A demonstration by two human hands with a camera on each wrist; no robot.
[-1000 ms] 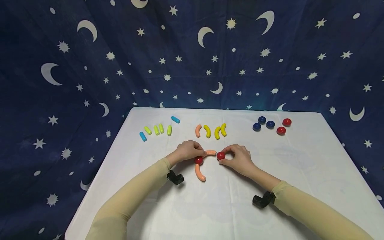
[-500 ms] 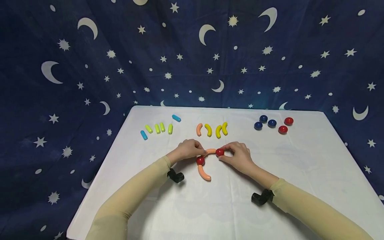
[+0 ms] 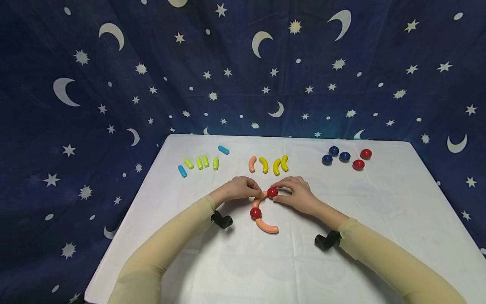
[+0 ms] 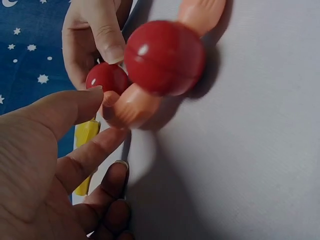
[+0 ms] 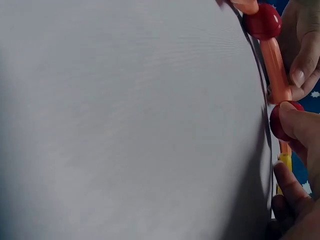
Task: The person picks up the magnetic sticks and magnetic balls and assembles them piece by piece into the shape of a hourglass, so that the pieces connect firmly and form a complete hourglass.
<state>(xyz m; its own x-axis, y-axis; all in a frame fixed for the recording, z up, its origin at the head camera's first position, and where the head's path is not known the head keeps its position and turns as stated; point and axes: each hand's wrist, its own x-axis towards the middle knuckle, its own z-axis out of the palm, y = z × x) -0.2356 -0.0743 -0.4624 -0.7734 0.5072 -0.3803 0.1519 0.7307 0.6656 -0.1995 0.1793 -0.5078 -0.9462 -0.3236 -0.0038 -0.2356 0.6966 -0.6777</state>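
Note:
In the head view my left hand (image 3: 241,188) pinches a curved orange stick (image 3: 256,202) near its far end. My right hand (image 3: 299,195) holds a red ball (image 3: 272,192) between thumb and fingers, against that end of the stick. A second red ball (image 3: 255,213) joins the stick's near end to another curved orange stick (image 3: 268,228), making a C-shaped chain. The left wrist view shows the joining red ball (image 4: 165,57) large, clear of my fingers. In the right wrist view my right thumb presses the held red ball (image 5: 281,121).
Behind the hands lie an orange stick (image 3: 252,164) and several yellow curved sticks (image 3: 263,165). Short green sticks (image 3: 199,163) and blue sticks (image 3: 182,171) lie at back left. Dark blue balls (image 3: 327,159) and two red balls (image 3: 358,164) sit at back right on the white table (image 3: 243,270).
The red ball in my right hand has moved left from a gap to meet the orange stick's end. The chain has turned, its lower stick swinging rightward.

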